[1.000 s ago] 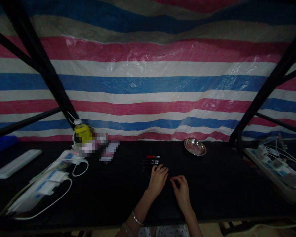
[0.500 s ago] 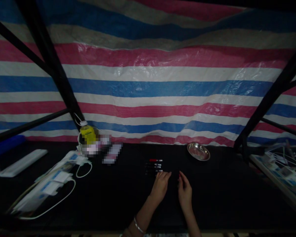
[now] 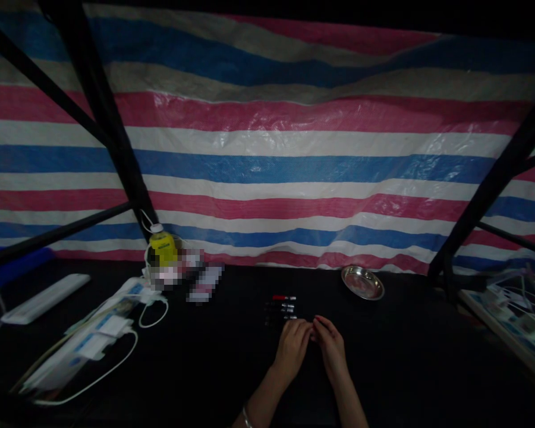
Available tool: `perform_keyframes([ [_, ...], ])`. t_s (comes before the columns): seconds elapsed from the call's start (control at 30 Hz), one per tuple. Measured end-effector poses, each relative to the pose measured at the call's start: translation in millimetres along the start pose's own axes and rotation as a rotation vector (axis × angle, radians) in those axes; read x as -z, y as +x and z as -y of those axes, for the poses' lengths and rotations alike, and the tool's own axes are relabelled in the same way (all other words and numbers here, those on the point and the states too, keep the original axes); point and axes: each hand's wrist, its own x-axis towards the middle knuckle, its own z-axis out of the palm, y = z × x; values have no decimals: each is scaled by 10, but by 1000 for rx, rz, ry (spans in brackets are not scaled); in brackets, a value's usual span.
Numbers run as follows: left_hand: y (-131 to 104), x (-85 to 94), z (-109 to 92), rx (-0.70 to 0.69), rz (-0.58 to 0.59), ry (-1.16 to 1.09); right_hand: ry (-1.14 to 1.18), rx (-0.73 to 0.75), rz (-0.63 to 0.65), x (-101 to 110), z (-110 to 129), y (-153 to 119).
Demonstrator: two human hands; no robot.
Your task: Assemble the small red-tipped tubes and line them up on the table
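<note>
My left hand (image 3: 292, 343) and my right hand (image 3: 332, 348) meet fingertip to fingertip low in the middle of the head view. Both have their fingers closed in a pinch. A spot of red shows at the right fingertips; whether it is a nail or a small thing I cannot tell. Whatever lies between the fingers is hidden. Just beyond the left hand is a row of slim pen-like sticks with silver ends: a red stick (image 3: 284, 298) farthest away, and dark sticks (image 3: 288, 308) nearer, hard to make out against the black tabletop (image 3: 410, 356).
A round metal dish (image 3: 362, 282) stands at the back right. Power strips with white cables (image 3: 89, 342) lie on the left, near a yellow bottle (image 3: 163, 246) and a blurred-out flat item (image 3: 206, 282). More electrical parts (image 3: 524, 321) sit far right. Striped sheeting (image 3: 294, 166) hangs behind.
My hands have come together from a gap, the right moving left until the fingertips meet. The view has tipped slightly, so everything sits a little lower. The sticks and dish stay put.
</note>
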Motion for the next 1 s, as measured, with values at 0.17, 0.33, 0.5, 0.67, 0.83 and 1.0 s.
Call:
perform_keyframes([
  [0.17,32,43,-48,-67,-22,-16,66,-35,-6,23,15,5],
  [0.33,22,55,-44,-144,-4,-29,49,-27,6,21,5,1],
  [0.5,44,82,-53,-173,5,-36,55,-51,14,31,-4,20],
  [0.67,42,81,-57,-162,2,-39,79,-90,69,57,25,8],
  [0.83,35,63,-38,-73,-16,-16,46,-99,158,61,50,-23],
  [1.0,55,62,-40,36,-53,-19,59,-110,178,62,19,-6],
])
